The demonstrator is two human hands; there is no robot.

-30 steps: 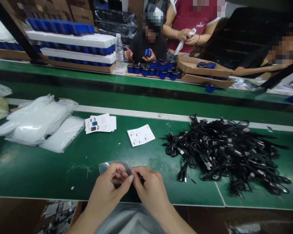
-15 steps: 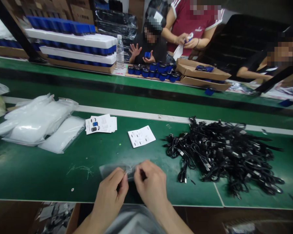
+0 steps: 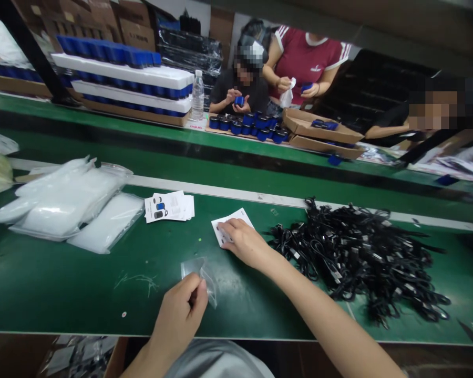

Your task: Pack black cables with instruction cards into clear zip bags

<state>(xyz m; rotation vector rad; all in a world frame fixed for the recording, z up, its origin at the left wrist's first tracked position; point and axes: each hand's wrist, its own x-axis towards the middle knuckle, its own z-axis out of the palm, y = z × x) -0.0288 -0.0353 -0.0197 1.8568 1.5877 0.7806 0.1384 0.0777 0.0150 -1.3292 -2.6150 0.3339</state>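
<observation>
My left hand (image 3: 185, 302) pinches a small clear plastic bag (image 3: 209, 278) near the front edge of the green table (image 3: 260, 294). Farther forward, my right hand (image 3: 236, 239) rests on a white printed leaflet (image 3: 245, 215), its fingers bent over the leaflet's left part; whether it grips the paper is hard to see. Left of it lies a small stack of printed cards (image 3: 169, 206). A large heap of black cables (image 3: 362, 257) spreads to the right of my right hand.
Filled white plastic bags (image 3: 63, 205) lie at the left. Behind a raised green ledge stand trays of blue items (image 3: 122, 79), a plastic bottle (image 3: 197, 97) and cardboard trays (image 3: 319, 126). Several people sit or stand beyond, two with blue items in hand.
My right hand has let go of the clear bag and moved forward onto the leaflet. My left hand still holds the bag, which now hangs more open. The view has shifted slightly.
</observation>
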